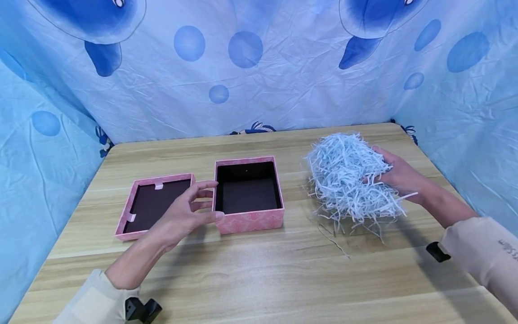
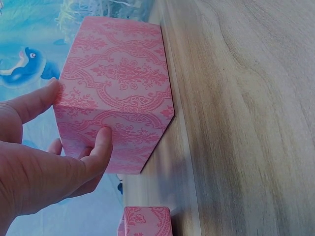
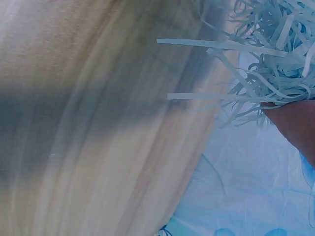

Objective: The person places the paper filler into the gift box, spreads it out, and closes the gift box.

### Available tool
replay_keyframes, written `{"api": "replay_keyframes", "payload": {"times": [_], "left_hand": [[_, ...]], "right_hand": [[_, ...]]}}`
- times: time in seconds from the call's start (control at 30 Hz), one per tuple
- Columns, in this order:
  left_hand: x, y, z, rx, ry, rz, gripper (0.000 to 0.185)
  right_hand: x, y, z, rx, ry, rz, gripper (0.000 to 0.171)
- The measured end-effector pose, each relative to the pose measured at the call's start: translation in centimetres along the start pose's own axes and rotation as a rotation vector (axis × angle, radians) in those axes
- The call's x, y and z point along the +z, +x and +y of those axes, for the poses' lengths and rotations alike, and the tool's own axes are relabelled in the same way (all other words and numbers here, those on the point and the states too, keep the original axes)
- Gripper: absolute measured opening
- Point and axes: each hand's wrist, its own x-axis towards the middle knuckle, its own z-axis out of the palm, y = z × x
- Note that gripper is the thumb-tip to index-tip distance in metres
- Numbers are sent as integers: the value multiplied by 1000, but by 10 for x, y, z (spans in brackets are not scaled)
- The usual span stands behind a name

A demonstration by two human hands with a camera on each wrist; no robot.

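Observation:
A pink patterned box [image 1: 251, 220] stands open on the wooden table [image 1: 259, 279], its dark inside empty. Its lid [image 1: 162, 177] lies upside down just to the left. My left hand [image 1: 210, 200] is at the box's front-left corner, fingers fairly straight. In the left wrist view the thumb rests on a side of the box [image 2: 123, 83] and the forefinger touches its corner. To the right, my right hand [image 1: 398, 175] grips a big bundle of pale blue shredded paper [image 1: 344, 175], fingers buried in it. The right wrist view shows the strips [image 3: 266, 54] hanging beside the hand [image 3: 295, 123].
Blue printed cloth [image 1: 259, 81] walls in the table at the back and on both sides. A few loose paper strips [image 1: 336, 238] trail on the wood in front of the bundle. The lid [image 2: 145, 221] shows at the bottom of the left wrist view.

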Motion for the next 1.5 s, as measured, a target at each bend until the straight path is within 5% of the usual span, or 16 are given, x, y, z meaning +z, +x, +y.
{"api": "replay_keyframes", "payload": {"times": [0.3, 0.67, 1.13, 1.5], "left_hand": [[0, 0, 0, 0, -12, -1, 79], [-1, 0, 0, -4, -21, -9, 77], [0, -3, 2, 13, -24, -12, 75], [0, -3, 1, 15, -22, -10, 75]], "right_hand": [[5, 4, -11, -60, 87, -96, 97], [10, 7, -20, -43, 86, -68, 100], [31, 18, -42, 23, -151, 28, 95], [52, 30, -60, 12, -207, 4, 89]]}}
